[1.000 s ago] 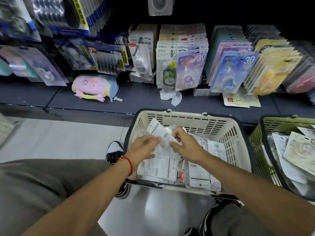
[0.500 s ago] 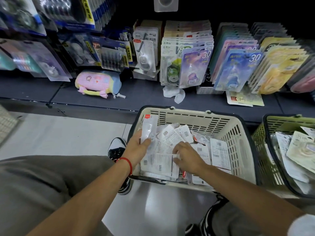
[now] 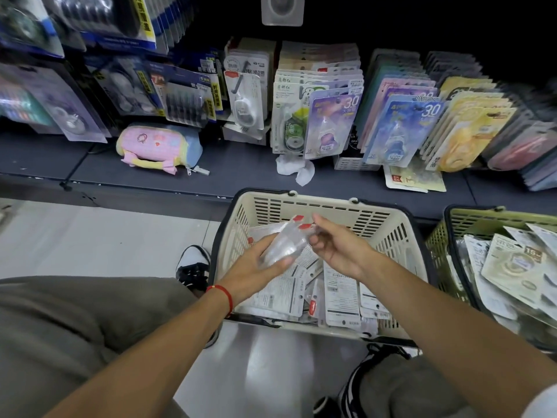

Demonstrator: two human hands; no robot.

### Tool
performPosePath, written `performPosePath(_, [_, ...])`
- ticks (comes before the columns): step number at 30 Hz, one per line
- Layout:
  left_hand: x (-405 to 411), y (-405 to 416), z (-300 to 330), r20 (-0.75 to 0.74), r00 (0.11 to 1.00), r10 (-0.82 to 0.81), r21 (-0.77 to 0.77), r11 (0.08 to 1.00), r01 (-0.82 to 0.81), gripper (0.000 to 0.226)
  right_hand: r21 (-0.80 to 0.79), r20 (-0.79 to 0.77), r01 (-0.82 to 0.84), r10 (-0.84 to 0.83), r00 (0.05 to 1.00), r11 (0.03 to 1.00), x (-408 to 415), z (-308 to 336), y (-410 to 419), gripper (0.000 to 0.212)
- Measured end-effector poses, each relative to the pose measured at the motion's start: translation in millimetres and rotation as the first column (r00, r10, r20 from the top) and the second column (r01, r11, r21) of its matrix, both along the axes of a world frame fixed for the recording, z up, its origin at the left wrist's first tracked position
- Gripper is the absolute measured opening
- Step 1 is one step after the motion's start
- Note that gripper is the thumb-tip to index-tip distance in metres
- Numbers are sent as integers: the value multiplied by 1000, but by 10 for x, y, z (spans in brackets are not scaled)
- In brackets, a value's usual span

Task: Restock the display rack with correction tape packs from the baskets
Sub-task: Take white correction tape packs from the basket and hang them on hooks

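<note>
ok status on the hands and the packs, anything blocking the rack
Left hand grips clear packs above cream basket. Right hand at their top edge, grip unclear. Rack not blocked.
</note>
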State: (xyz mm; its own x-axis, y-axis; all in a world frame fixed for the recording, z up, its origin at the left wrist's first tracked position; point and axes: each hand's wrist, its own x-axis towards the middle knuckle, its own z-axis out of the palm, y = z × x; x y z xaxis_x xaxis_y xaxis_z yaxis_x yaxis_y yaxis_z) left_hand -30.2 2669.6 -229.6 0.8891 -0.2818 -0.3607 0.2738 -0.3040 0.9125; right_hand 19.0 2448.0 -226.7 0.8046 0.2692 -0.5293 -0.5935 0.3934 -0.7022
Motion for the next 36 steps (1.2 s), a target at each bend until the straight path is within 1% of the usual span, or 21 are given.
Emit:
performPosePath(3, [9, 15, -139, -29, 996, 80, -10, 997, -80, 64, 68, -50, 92, -89, 995, 993, -41, -144, 68, 26])
performPosePath(4, [14, 23, -177, -58, 991, 120, -13, 993, -121, 65, -57, 12, 41, -40, 999, 998, -74, -179, 32, 22])
performPosePath(5, [16, 33, -205, -95, 983, 156, -21, 987, -158, 66, -344, 122, -68, 117, 986, 936, -113, -222, -44, 16])
performPosePath(6, [19, 45, -226, -136, 973, 188, -30, 981, -194, 66, -703, 185, -156, 390, 902, 694, -147, -278, -164, 10])
performPosePath(7, [23, 60, -244, -175, 960, 216, -49, 973, -228, 66, -924, 99, -184, 677, 729, 334, -167, -366, -296, 21])
performPosePath(8, [25, 73, -256, -215, 947, 239, -76, 963, -260, 64, -985, -94, -172, 853, 513, -5, -197, -464, -428, 39])
performPosePath(9, [27, 79, -256, -256, 932, 256, -110, 950, -291, 63, -960, -274, -146, 902, 333, -237, -247, -527, -527, 56])
performPosePath(10, [32, 80, -246, -300, 916, 267, -144, 936, -320, 61, -927, -375, -94, 900, 222, -363, -305, -566, -597, 67])
performPosePath(11, [38, 78, -232, -346, 898, 272, -174, 922, -346, 57, -913, -405, -17, 898, 170, -408, -346, -589, -638, 70])
performPosePath(13, [46, 68, -204, -419, 866, 272, -219, 896, -387, 51, -917, -345, 147, 923, 170, -370, -358, -567, -686, 55])
performPosePath(14, [50, 64, -196, -434, 858, 274, -228, 888, -399, 50, -924, -281, 201, 934, 220, -325, -338, -518, -701, 43])
performPosePath(16, [48, 47, -184, -441, 851, 286, -231, 880, -416, 47, -958, -160, 155, 898, 410, -241, -254, -347, -739, 26])
performPosePath(17, [42, 35, -183, -440, 849, 291, -237, 875, -423, 45, -978, -116, 90, 848, 518, -189, -216, -245, -756, 29])
performPosePath(19, [19, -12, -198, -429, 857, 285, -261, 869, -420, 45, -999, 3, 28, 675, 738, -26, -175, -108, -764, 34])
performPosePath(21, [-33, -107, -198, -413, 874, 257, -284, 875, -392, 53, -986, 149, 92, 479, 865, 140, -168, -43, -676, 26])
performPosePath(23, [-114, -237, -209, -373, 899, 230, -302, 886, -352, 55, -942, 235, 125, 348, 908, 311, -221, -38, -467, 24])
performPosePath(25, [-190, -358, -222, -345, 919, 191, -340, 887, -312, 47, -850, 279, 120, 246, 928, 513, -335, -79, -210, 21])
performPosePath(27, [-245, -425, -231, -341, 925, 169, -367, 882, -297, 41, -761, 279, 85, 206, 938, 644, -455, -136, -30, 14])
performPosePath(29, [-253, -417, -241, -356, 916, 184, -372, 871, -320, 42, -690, 262, 39, 200, 944, 722, -518, -152, 23, 5])
performPosePath(31, [-240, -373, -262, -365, 911, 189, -374, 867, -330, 54, -600, 222, -32, 205, 953, 800, -522, -115, -17, 12])
performPosePath(36, [-215, -281, -324, -368, 914, 174, -369, 875, -315, 81, -487, 199, -202, 333, 922, 850, -512, 3, -138, 27])
